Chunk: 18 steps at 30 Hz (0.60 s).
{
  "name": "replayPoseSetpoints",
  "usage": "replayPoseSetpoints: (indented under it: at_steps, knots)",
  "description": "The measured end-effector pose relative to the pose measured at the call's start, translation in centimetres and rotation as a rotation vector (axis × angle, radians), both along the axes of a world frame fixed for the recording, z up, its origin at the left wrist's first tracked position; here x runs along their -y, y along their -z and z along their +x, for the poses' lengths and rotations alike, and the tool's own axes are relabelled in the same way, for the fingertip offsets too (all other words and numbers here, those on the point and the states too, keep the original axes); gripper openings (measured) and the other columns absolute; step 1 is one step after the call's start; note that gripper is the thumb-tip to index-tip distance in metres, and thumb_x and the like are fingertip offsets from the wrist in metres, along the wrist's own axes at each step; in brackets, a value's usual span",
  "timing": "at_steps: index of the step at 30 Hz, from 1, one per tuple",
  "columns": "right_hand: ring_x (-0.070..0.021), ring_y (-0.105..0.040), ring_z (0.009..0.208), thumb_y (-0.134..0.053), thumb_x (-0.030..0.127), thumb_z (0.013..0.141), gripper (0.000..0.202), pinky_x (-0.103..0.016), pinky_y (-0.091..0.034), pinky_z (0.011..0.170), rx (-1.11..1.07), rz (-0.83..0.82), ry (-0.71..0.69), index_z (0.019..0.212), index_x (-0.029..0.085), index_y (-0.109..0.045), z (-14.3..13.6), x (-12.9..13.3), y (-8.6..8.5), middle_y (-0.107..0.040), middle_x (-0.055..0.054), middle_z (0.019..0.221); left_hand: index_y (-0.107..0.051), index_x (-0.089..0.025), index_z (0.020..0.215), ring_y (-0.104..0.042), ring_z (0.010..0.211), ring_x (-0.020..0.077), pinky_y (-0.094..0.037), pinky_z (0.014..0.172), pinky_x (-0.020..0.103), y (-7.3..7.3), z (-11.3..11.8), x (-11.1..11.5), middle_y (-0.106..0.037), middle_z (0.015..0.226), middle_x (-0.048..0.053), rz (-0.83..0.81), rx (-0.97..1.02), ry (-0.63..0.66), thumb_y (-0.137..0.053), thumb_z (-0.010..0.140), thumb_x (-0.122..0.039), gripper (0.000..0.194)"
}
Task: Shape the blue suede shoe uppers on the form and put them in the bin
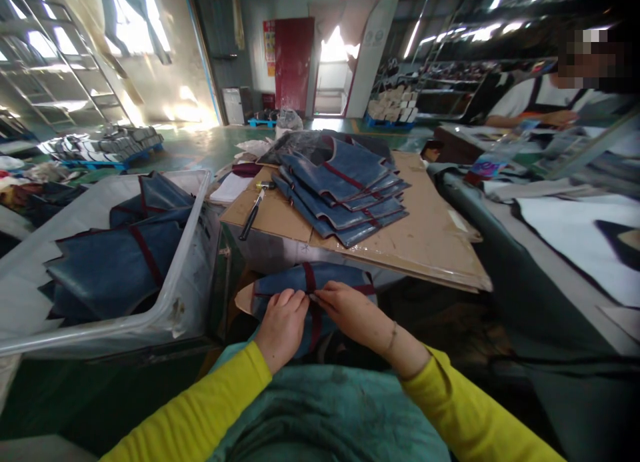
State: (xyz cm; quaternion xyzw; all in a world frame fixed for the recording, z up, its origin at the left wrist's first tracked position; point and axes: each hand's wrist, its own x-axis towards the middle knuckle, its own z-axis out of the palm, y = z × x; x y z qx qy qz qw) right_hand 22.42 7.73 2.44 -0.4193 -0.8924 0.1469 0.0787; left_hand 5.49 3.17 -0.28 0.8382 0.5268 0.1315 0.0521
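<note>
A blue piece with dark red bands (285, 280) lies in front of my body, just below the table's near edge. My left hand (284, 325) grips it near the crossing of the bands, its fingers bent together. My right hand (353, 312) pinches the same piece right beside the left fingertips. The exact spot between the fingertips is too small to make out. Beyond, a stack of similar blue pieces (345, 182) rests on a cardboard sheet (430, 229). A hammer with a black handle (253, 212) lies left of the stack.
On the left stands a white plastic bin (175, 275) holding more blue pieces (107, 269). A dark covered table (500, 249) with pale sheets (585, 229) is on the right. A person (535, 99) is behind it, near a plastic bottle (490, 162).
</note>
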Motion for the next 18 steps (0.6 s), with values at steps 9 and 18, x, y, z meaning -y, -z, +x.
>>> replayPoseSetpoints:
  at_steps: [9, 18]
  knots:
    - [-0.0196, -0.051, 0.095, -0.041, 0.007, 0.085, 0.039, -0.031, -0.049, 0.081, 0.01, 0.236, 0.112, 0.121, 0.017, -0.054, -2.4, 1.2, 3.2, -0.058, -0.01, 0.106, -0.051, -0.018, 0.122, -0.045, 0.109, 0.0235, -0.042, 0.092, 0.04, 0.4, -1.2, 0.2, -0.058, 0.118, 0.007, 0.014, 0.042, -0.035, -0.042, 0.088, -0.015, 0.035]
    - [-0.021, -0.048, 0.103, -0.041, 0.009, 0.088, 0.04, -0.034, -0.048, 0.086, -0.06, 0.267, 0.122, 0.127, 0.013, -0.049, -3.3, 3.2, 4.4, -0.056, -0.011, 0.117, -0.051, -0.016, 0.123, -0.05, 0.11, 0.0237, -0.041, 0.095, 0.04, 0.8, -3.2, 0.7, -0.058, 0.12, 0.008, 0.054, -0.022, -0.042, -0.041, 0.089, -0.014, 0.036]
